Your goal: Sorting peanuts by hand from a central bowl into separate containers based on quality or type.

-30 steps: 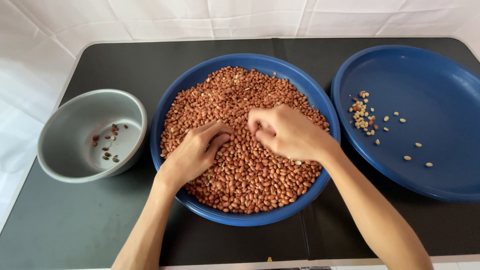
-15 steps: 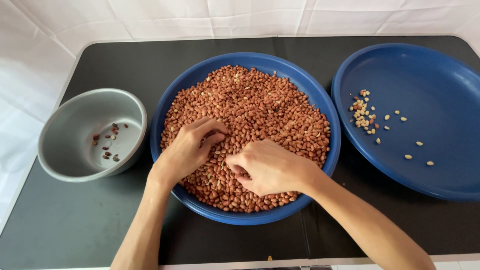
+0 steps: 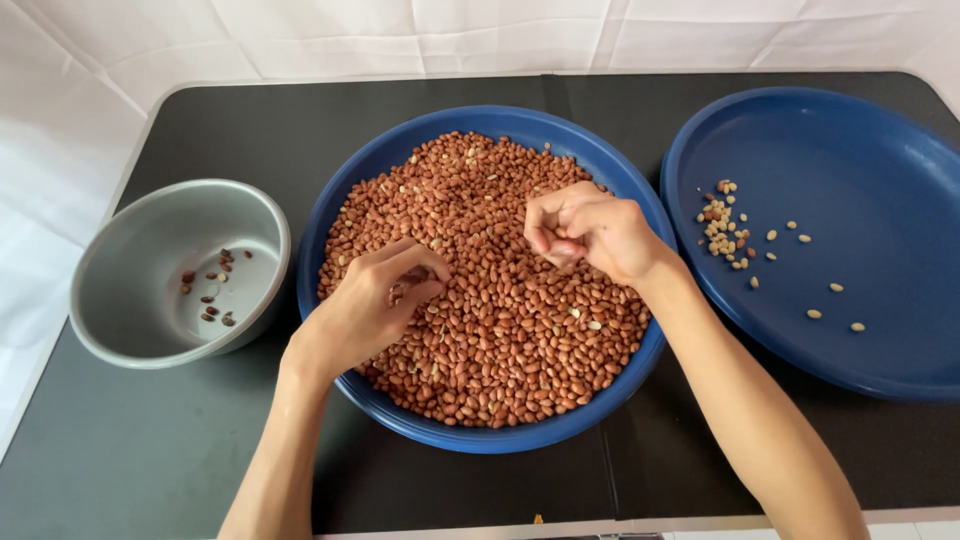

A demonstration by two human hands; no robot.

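A big blue bowl point(image 3: 400, 160) in the middle of the black table is full of red-skinned peanuts point(image 3: 500, 340). My left hand point(image 3: 370, 305) rests on the peanuts at the bowl's left side, fingertips pinched together on some nuts. My right hand point(image 3: 590, 232) is lifted slightly above the pile right of centre, fingers curled in as if pinching something small; what it holds I cannot tell.
A grey metal bowl point(image 3: 120, 300) with a few dark nuts stands at the left. A wide blue tray point(image 3: 880, 200) at the right holds several pale skinless peanuts point(image 3: 725, 225). White cloth surrounds the black table point(image 3: 250, 120).
My right hand went from the pile's centre down toward the front, then up and right to where it now hovers. My left hand stayed at the left side, fingers working the nuts.
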